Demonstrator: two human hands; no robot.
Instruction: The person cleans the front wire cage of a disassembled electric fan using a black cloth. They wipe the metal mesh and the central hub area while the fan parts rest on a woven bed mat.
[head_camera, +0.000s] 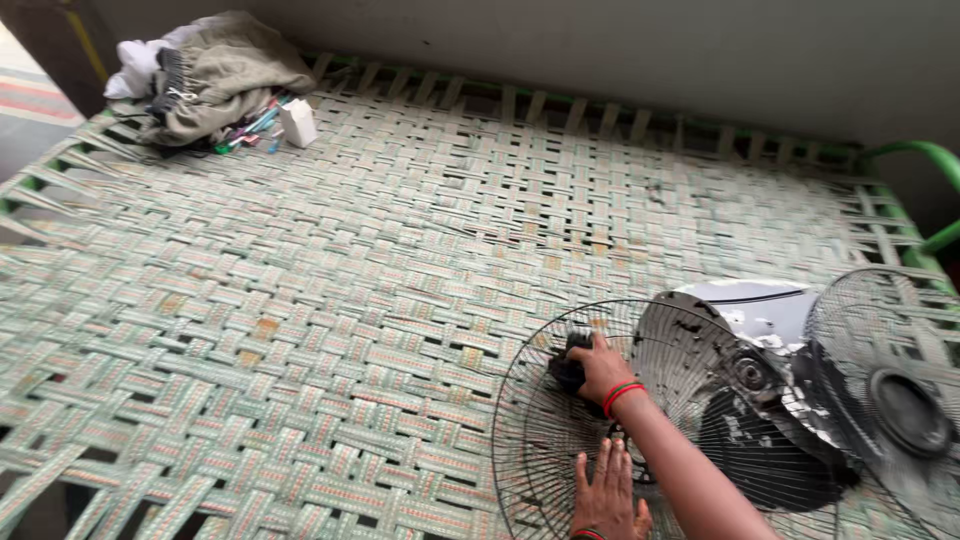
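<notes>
Kneeling over woven cot (300, 300), which filled frame and carried everything. Wire fan guard (560, 440) lay flat at lower right, so mesh stayed reachable. Fan blades (760, 330) and second guard (880, 400) sat just right of it. Cloth pile (215, 75) upper left, well apart. Left hand (607, 495), fingers spread flat, pinned guard. Right hand (600, 368) closed around dark cloth (566, 372), pressing it on mesh.
</notes>
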